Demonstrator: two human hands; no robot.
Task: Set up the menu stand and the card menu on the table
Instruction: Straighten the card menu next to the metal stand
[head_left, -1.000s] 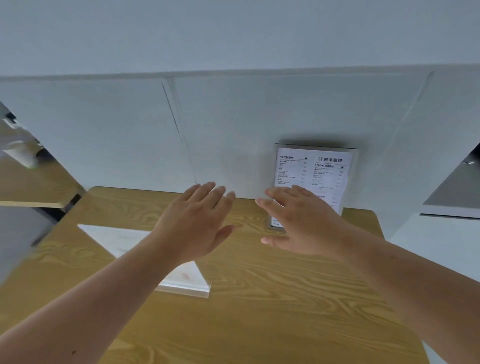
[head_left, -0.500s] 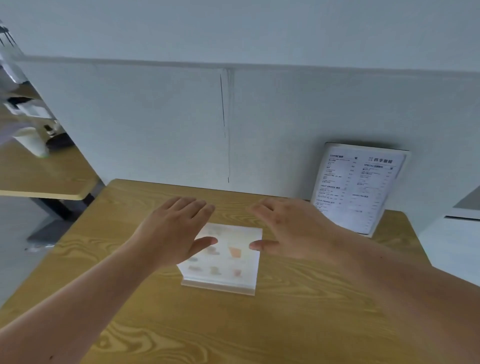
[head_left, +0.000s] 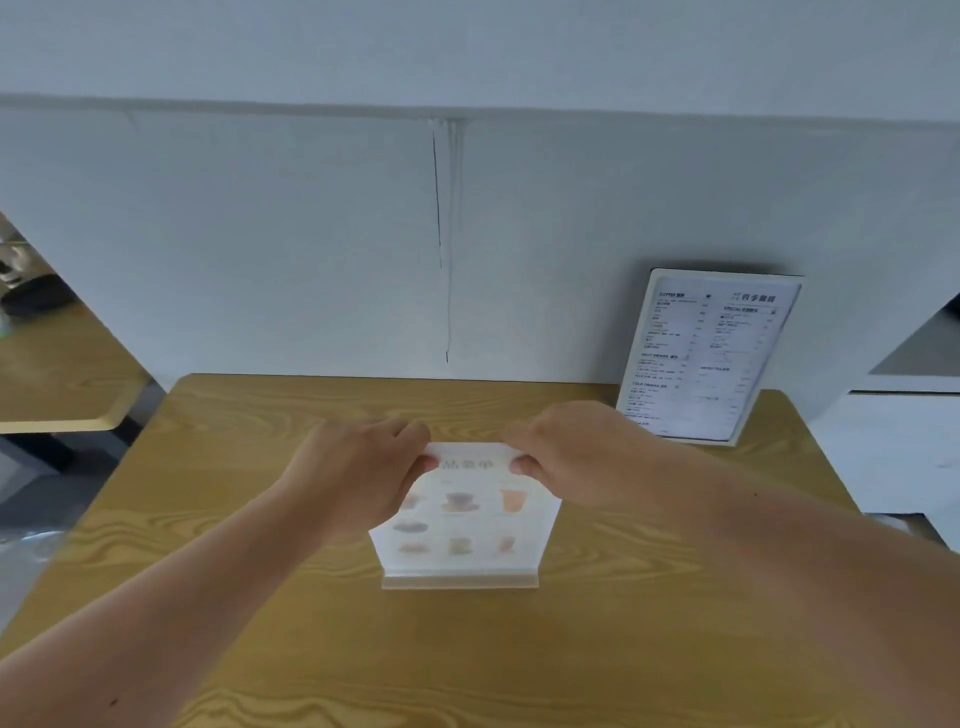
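Both hands are pinched onto the top edge of the menu stand (head_left: 460, 519), the left hand (head_left: 358, 480) at its upper left corner, the right hand (head_left: 571, 457) at its upper right corner, thumbs in front and fingers curled behind. The stand rests on the table (head_left: 260, 415), its base strip running crosswise nearer the person than the knuckles. The card menu (head_left: 706, 358) leans on the partition, beyond and outboard of the right hand, which is judged the nearer.

Bare table (head_left: 260, 467) leftward; card menu (head_left: 701, 358) far-right.
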